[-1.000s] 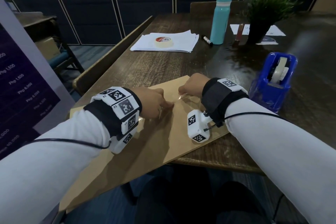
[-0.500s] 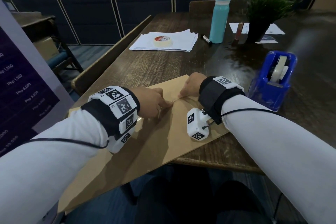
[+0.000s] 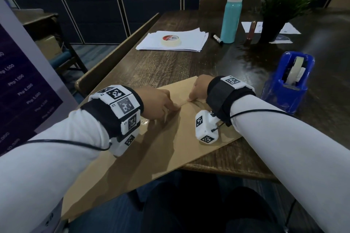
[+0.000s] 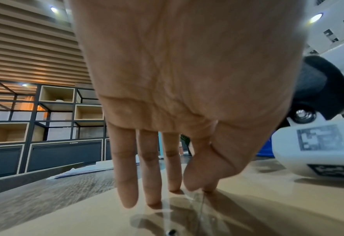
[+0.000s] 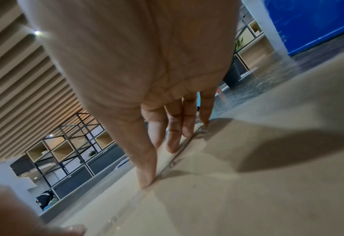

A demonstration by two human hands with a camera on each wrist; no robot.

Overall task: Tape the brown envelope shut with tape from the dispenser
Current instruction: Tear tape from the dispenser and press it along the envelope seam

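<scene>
We press clear tape (image 4: 187, 206), barely visible, onto the brown envelope (image 3: 166, 147) with both hands' straight fingers (image 4: 126, 183).

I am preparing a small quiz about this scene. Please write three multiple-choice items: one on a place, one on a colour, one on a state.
1. Where does the roll of masking tape lie?
A. on the stack of white papers
B. on the envelope
C. inside the dispenser

2. What colour is the tape dispenser?
A. red
B. blue
C. white

3. What are both hands doing?
A. lifting the bottle
B. pressing on the brown envelope
C. hanging idle

Key: 1 A, the masking tape sits on the stack of white papers. 2 B, the tape dispenser is blue. 3 B, the left hand and right hand press clear tape onto the brown envelope.
</scene>
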